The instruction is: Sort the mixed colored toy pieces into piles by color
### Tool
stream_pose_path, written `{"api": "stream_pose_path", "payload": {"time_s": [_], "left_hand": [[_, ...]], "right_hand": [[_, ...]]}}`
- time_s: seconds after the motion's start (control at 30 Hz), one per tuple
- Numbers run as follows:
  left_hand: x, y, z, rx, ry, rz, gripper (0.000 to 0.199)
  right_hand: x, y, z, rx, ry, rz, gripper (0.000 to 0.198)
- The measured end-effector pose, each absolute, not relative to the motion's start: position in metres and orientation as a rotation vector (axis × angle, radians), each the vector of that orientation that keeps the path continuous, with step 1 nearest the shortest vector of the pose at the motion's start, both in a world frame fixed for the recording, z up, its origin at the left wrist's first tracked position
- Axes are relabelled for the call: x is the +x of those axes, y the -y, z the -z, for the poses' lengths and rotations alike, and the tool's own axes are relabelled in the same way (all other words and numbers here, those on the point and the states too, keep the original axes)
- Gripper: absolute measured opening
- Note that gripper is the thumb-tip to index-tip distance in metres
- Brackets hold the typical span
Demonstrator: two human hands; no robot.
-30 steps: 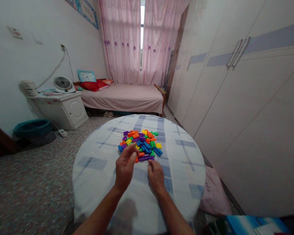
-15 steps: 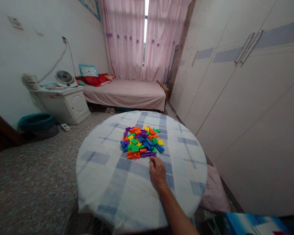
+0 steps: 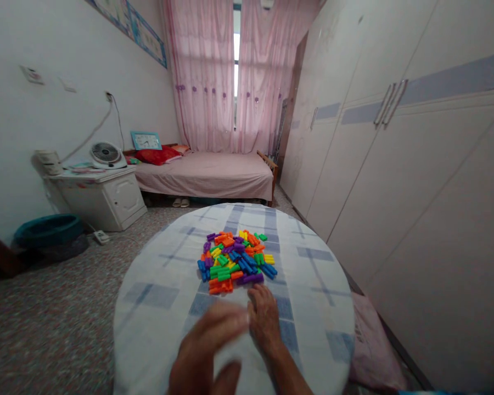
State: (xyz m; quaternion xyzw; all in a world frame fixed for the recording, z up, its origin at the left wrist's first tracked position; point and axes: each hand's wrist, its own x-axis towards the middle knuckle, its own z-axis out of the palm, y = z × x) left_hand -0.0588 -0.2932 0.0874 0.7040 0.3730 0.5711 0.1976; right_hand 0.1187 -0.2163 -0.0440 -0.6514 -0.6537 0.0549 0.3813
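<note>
A pile of plastic building pieces point(image 3: 230, 258) in orange, green, blue, purple and yellow lies on the cloth-covered round table point(image 3: 156, 340). My right hand point(image 3: 264, 318) rests on the cloth just in front of the pile, its fingers slightly bent and nothing seen in them. Its fingertips are close to a purple piece point(image 3: 253, 278); whether they touch it I cannot tell. Nearer the camera my left hand point(image 3: 206, 351) hangs over the table, blurred, with thumb and fingers apart and holding nothing.
Beyond the table stands a bed point(image 3: 206, 170) with pink bedding. A white cabinet point(image 3: 111, 197) bearing a fan point(image 3: 107, 154) is at the left, near a teal bin point(image 3: 49, 230). Tall wardrobes point(image 3: 395, 208) line the right side, with a pink bag point(image 3: 374, 340) below.
My left hand has come into view from below. My right hand still lies before the pile. The view has tipped upward, so the room sits lower in the picture.
</note>
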Motion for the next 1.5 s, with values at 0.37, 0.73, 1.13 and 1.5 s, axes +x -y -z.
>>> {"api": "stream_pose_path", "payload": {"time_s": [0.37, 0.73, 1.13, 1.5], "left_hand": [[-0.083, 0.062, 0.03, 1.78, -1.779, -1.22, 0.048], [-0.047, 0.049, 0.048, 1.405, -1.365, -1.462, 0.054], [-0.047, 0.054, 0.041, 1.381, -1.349, -1.514, 0.051], [-0.046, 0.052, 0.045, 1.435, -1.373, -1.521, 0.044]], "right_hand": [[0.123, 0.215, 0.044, -1.604, 1.608, -0.204, 0.026], [0.126, 0.217, 0.039, -1.524, 1.413, -0.484, 0.023], [0.192, 0.116, 0.031, -1.722, 1.18, -0.398, 0.052], [0.223, 0.011, 0.008, -1.813, 1.377, -0.363, 0.049]]}}
